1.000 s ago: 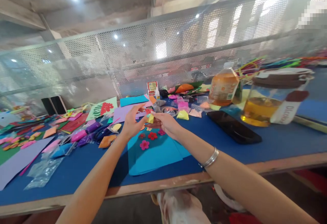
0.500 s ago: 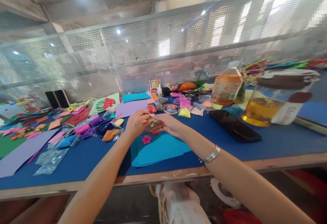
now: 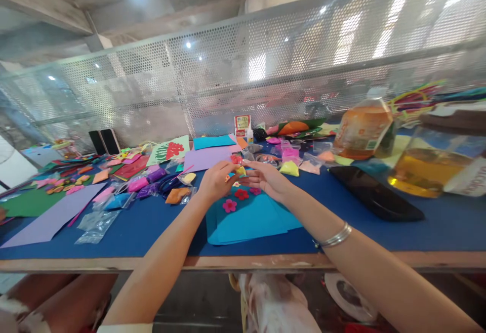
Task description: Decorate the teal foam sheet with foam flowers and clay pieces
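Note:
Over the blue paper sheets (image 3: 250, 224), my two hands meet around a small yellow piece (image 3: 240, 171), which looks like soft clay. My left hand (image 3: 214, 182) is closed on its left side, with a bit of orange showing at the fingertips. From the right, my right hand (image 3: 269, 178) grips the same piece with thumb and forefinger, its other fingers stretched out. Below the hands lie a pink flower (image 3: 230, 205), a red flower (image 3: 241, 195) and another pink flower (image 3: 255, 191), partly shaded by my right hand.
A black phone (image 3: 374, 191) lies to the right, near a jug of yellow liquid (image 3: 421, 166) and an orange drink bottle (image 3: 362, 130). Bagged clay, such as an orange packet (image 3: 177, 195), and purple paper (image 3: 53, 216) spread leftward. A perforated metal screen (image 3: 212, 80) stands behind.
The view has shifted left, so everything appears further right. My hands have parted slightly, and the yellow piece and the flowers below show more clearly.

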`<act>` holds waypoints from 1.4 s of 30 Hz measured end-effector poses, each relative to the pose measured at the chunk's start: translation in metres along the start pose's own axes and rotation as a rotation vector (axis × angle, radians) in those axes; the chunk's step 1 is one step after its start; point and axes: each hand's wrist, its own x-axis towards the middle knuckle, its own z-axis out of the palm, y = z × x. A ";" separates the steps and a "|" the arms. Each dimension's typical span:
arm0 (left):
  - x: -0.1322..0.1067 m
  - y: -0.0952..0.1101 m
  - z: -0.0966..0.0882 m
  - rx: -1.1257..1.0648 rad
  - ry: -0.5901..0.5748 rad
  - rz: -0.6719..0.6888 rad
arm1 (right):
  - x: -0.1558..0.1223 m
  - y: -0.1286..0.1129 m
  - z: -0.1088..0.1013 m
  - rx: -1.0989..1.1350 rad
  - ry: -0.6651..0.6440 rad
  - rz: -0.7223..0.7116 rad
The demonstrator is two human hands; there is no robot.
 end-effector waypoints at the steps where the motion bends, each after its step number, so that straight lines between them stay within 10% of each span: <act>1: 0.000 0.000 0.000 0.001 0.005 0.007 | 0.000 0.000 0.000 0.008 0.007 0.025; 12: 0.001 0.008 -0.005 -0.100 0.119 -0.048 | 0.003 0.007 -0.003 -0.099 -0.072 -0.038; 22: 0.004 0.010 -0.003 -0.282 -0.067 -0.159 | 0.002 0.007 -0.003 -0.125 -0.087 -0.087; 42: 0.001 0.004 0.000 -0.021 0.129 0.084 | 0.000 0.007 -0.003 -0.203 -0.076 -0.073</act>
